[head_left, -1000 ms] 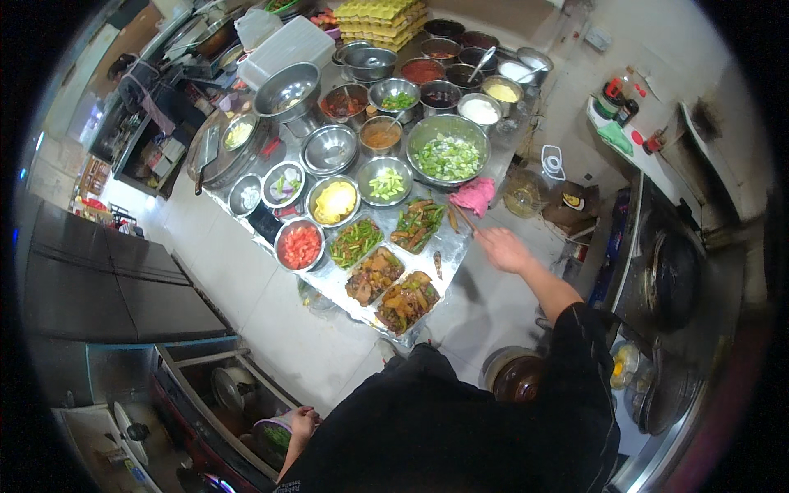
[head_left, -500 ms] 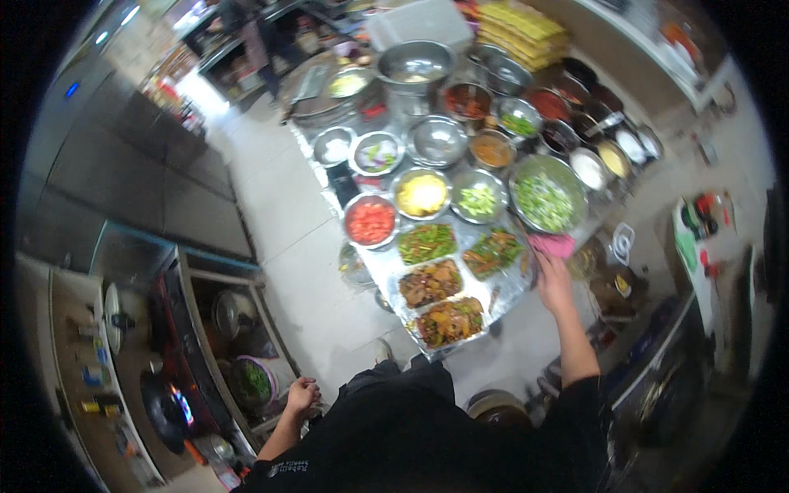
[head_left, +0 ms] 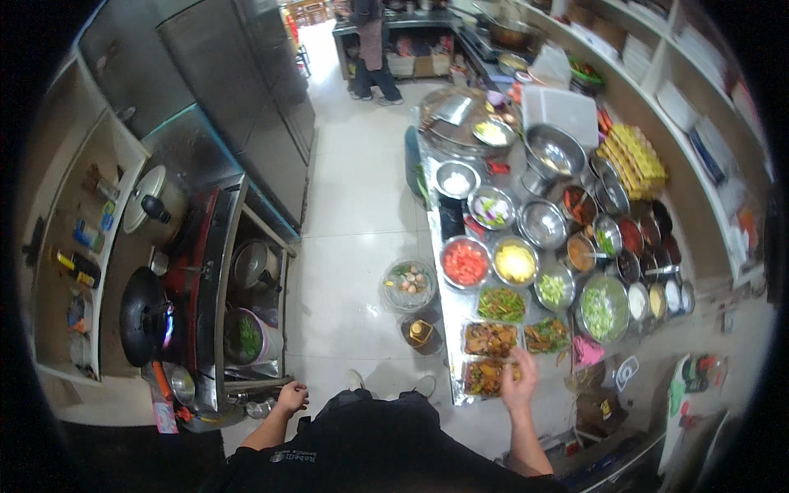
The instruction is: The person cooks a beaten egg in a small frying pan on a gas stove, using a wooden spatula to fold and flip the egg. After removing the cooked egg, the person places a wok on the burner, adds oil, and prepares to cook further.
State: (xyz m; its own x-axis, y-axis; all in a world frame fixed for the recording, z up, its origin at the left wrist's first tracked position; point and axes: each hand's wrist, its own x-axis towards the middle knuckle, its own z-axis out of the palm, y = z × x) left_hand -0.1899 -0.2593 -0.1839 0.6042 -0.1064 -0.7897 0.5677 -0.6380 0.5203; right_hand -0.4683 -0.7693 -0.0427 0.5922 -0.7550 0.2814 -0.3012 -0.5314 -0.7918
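Head view gives me the near tray (head_left: 467,380) at the close end of the metal table (head_left: 453,333), with brown and orange cooked food (head_left: 485,377) inside it. Over its right edge is the right hand (head_left: 521,383); thumb and fingers stand apart, and I see nothing pinched between them. Whether the fingertips touch the tray or only hang above it, I cannot tell from my distance.

Just beyond lies a second tray (head_left: 466,338) with similar brown food, and to its right a third tray (head_left: 542,352) with green and brown strips. Farther along the table is a fourth tray (head_left: 480,304), filled with green pieces.

On the other side, well apart from the table, the left hand (head_left: 293,398) is near the corner of a metal stand (head_left: 261,384). Its fingers are loosely bent; I cannot tell if they enclose anything.

Behind the trays I find a bowl of red dice (head_left: 444,274), a bowl of yellow pieces (head_left: 496,272) and a large bowl of chopped greens (head_left: 581,323). One pink cloth (head_left: 588,351) is beside this large bowl. At the table's far end, a cleaver (head_left: 454,109) rests on a round board (head_left: 448,131). Far left, I notice a black wok (head_left: 140,316); beyond the table, a co-worker (head_left: 371,45) stands at another counter.
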